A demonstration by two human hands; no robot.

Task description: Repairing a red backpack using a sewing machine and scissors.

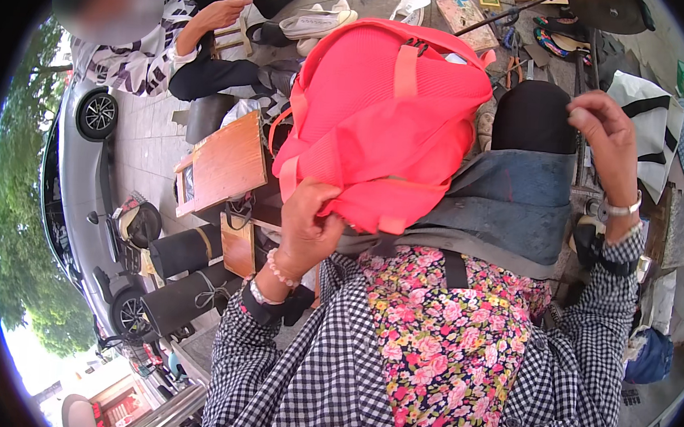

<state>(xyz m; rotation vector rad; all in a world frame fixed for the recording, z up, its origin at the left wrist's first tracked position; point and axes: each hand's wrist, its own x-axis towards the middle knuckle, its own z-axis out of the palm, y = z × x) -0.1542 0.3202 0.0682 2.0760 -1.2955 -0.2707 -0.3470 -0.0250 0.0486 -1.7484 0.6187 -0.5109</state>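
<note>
A bright coral-red backpack (381, 113) rests on my lap, its straps and ribbed panel facing up. At its lower left edge, my left hand (309, 223) is closed on the red fabric, thumb and fingers pinching a fold near a strap end. My right hand (605, 137) is raised to the right of the bag, apart from it, above my black-covered knee (535, 116). Its thumb and forefinger are pressed together; whatever they may hold is too small to make out. A grey-blue apron cloth (509, 201) lies across my thighs beneath the bag.
A wooden box (231, 158) stands left of the bag, beside dark cylinders (185, 250). A person (147, 49) sits at the far left. Shoes (319, 25) and tools (515, 63) lie beyond the bag. A white-and-black bag (641, 127) is at the right.
</note>
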